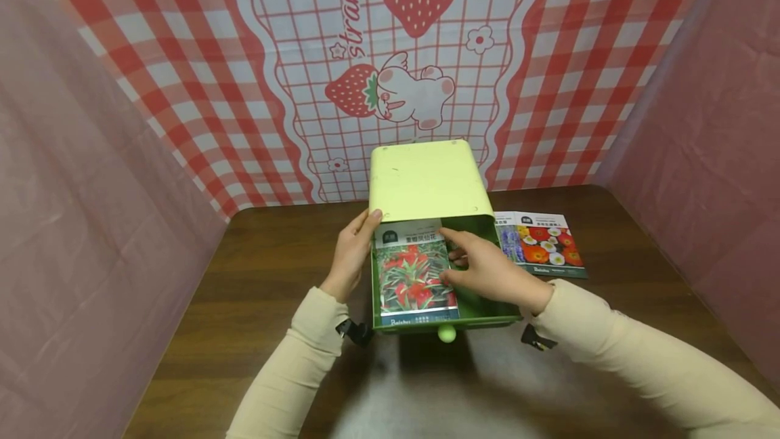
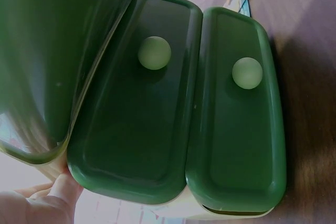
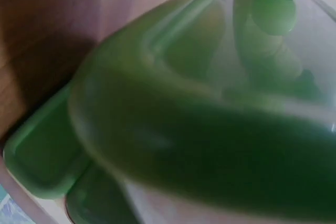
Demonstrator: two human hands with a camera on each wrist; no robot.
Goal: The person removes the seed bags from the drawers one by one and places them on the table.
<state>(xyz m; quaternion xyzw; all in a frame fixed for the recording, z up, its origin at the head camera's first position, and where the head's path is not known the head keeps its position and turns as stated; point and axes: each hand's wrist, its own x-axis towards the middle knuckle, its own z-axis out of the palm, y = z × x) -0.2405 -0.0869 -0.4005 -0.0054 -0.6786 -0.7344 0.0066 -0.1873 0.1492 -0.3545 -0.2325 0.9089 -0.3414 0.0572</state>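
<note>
A small desktop drawer cabinet with a pale yellow shell [image 1: 429,181] stands on the table, its green top drawer [image 1: 481,303] pulled out. Inside, against the drawer's left side, lies a seed packet [image 1: 414,276] picturing red flowers. My right hand [image 1: 487,269] reaches over the drawer, thumb and index finger spread at the packet's right edge; whether they pinch it I cannot tell. At the shell's front left corner rests my left hand [image 1: 353,253], its thumb and fingers against the cabinet. The left wrist view shows two lower drawers [image 2: 131,129] closed, each with a round pale knob.
More seed packets [image 1: 551,246] lie on the wooden table [image 1: 256,303] to the right of the cabinet, partly hidden behind it. A checked strawberry cloth [image 1: 420,53] hangs at the back. Pink cloth [image 1: 688,127] borders both sides.
</note>
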